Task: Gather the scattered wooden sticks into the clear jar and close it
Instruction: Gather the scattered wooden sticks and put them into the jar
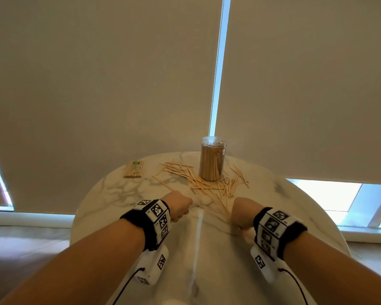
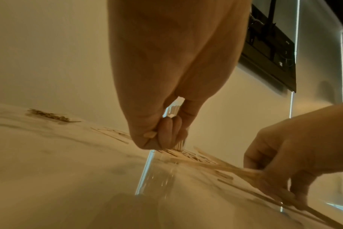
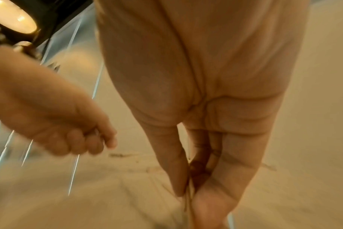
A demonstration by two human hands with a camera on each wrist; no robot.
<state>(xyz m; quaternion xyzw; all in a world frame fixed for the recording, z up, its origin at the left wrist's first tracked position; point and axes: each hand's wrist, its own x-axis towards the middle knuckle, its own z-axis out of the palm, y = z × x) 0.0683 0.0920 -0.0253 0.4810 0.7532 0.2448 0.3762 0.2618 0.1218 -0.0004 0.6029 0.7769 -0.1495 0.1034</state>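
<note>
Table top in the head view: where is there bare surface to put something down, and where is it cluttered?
Bare marble table lies left of the left hand, below the wrapped stick packet; also the near strip between both forearms. Crowded: loose sticks fan around the clear jar down to the right hand, which pinches some sticks.

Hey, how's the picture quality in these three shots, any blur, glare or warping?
Head view: sharp, wide-angle bowing at the edges, a bright window strip reflected as glare on the marble table, jar crisp. Left wrist view: mild motion blur, left hand and sticks soft. Right wrist view: heaviest smear; right hand and tabletop streaked.
</note>
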